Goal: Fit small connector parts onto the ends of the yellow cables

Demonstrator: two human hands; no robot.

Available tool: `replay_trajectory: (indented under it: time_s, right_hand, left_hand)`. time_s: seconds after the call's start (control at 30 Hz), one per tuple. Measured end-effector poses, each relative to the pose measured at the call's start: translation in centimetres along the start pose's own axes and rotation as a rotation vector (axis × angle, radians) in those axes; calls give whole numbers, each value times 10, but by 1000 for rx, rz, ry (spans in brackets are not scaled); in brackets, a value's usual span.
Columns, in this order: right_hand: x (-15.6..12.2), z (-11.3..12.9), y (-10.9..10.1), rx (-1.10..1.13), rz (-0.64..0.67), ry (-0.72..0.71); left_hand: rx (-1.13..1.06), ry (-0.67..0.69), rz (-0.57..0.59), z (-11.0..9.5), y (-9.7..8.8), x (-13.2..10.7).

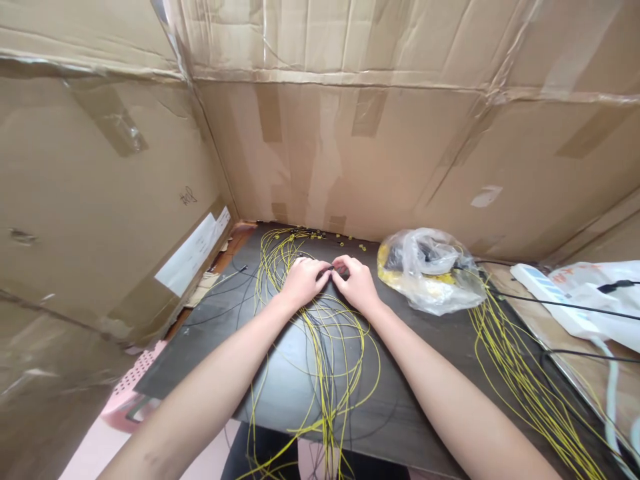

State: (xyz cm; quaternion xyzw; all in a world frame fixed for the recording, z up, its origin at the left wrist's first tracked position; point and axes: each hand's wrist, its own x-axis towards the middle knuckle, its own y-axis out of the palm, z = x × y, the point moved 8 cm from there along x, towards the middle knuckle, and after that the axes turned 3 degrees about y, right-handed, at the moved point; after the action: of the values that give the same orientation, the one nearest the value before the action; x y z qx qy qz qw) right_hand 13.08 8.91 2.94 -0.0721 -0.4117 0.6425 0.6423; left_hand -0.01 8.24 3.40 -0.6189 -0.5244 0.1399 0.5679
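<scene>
My left hand (305, 280), right hand (357, 285) pinched shut on small dark part (336, 270); yellow wires (330, 347) under wrists could snag.

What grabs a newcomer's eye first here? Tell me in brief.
Loops of thin yellow wire sprawl across the dark tabletop at centre, where the left hand and right hand meet, pinching a small dark piece. To their right lies a crumpled clear plastic bag; taped brown cardboard walls enclose the rear and left.
</scene>
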Motion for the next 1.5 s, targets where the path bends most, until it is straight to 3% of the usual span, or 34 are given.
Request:
replay_trajectory:
  time_s: [0.53, 0.77, 1.07, 1.27, 1.5]
  right_hand:
    - [0, 12, 14, -468, 147, -91]
    - [0, 8, 11, -434, 79, -119]
    - [-2, 8, 15, -436, 87, -195]
    - [-3, 12, 14, -389, 34, -281]
    - [2, 0, 13, -246, 63, -143]
  left_hand:
    - [51, -7, -30, 3, -9, 0]
    - [-169, -135, -58, 11, -5, -3]
    - [60, 55, 24, 1, -10, 0]
    - [112, 111, 8, 2, -13, 3]
    - [105, 98, -53, 1, -18, 4]
